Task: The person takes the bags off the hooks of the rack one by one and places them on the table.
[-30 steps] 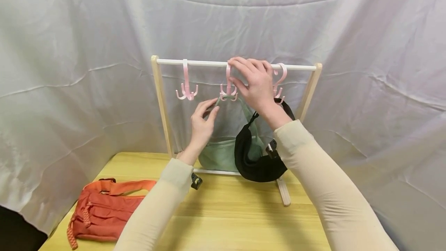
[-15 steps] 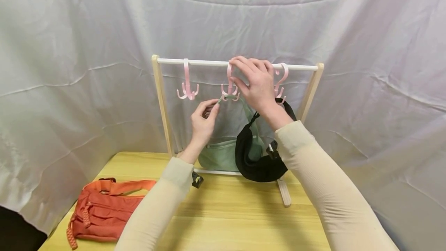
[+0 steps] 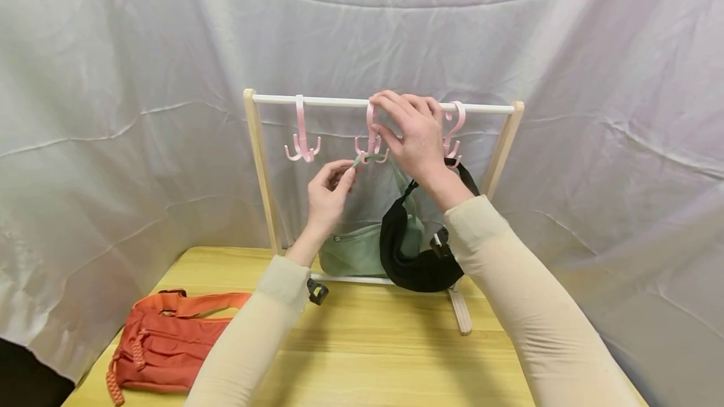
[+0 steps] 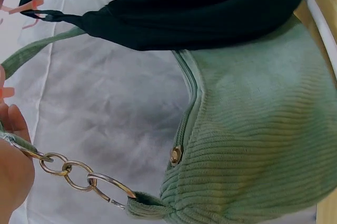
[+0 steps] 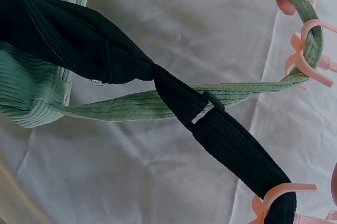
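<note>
A green corduroy shoulder bag hangs by its strap from the middle pink hook. In the head view my left hand pinches this strap just left of the hook's prongs. The left wrist view shows gold chain links and a zipper on the bag. My right hand holds the top of the middle hook at the white rail, thumb and fingers about it. A black bag hangs from the right pink hook, covering part of the green bag.
A wooden-ended rack with a white rail stands on the yellow wood table. Its left pink hook bears nothing. A red-orange bag lies at the table's left. Grey cloth hangs behind.
Both hands keep nearly the same places. The middle hook's prongs have turned slightly, and the strap at them has shifted a little with the left hand.
</note>
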Tool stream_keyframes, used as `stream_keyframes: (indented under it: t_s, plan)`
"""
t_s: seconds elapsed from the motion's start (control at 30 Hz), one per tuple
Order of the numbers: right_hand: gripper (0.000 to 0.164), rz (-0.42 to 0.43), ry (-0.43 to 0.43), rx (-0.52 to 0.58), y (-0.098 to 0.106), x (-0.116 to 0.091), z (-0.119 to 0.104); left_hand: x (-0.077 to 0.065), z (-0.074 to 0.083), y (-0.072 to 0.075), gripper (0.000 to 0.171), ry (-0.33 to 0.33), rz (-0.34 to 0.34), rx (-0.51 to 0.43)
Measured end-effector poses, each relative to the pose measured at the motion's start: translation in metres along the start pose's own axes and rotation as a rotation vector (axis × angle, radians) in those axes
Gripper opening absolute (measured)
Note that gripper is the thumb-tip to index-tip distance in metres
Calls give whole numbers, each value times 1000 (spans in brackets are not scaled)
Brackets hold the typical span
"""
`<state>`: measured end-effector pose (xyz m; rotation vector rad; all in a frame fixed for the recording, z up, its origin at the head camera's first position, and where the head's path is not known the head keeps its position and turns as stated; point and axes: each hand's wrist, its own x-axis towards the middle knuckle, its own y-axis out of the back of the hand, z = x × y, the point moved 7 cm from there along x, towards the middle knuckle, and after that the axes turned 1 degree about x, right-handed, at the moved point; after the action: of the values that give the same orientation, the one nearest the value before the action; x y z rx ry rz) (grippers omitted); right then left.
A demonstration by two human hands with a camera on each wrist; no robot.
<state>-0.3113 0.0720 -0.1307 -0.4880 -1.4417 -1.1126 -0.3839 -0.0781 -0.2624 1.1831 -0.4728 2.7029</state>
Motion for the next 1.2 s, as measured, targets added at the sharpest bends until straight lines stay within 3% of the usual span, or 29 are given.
stream_keyframes:
  t_s: [0.5,1.2]
  plan:
    - [37,0,2,3,0,1,-2,8,9,1,18,-30,43,-109]
    - [38,17,-21,20,0,0,0,22,20,-3,19,-37,50,-66]
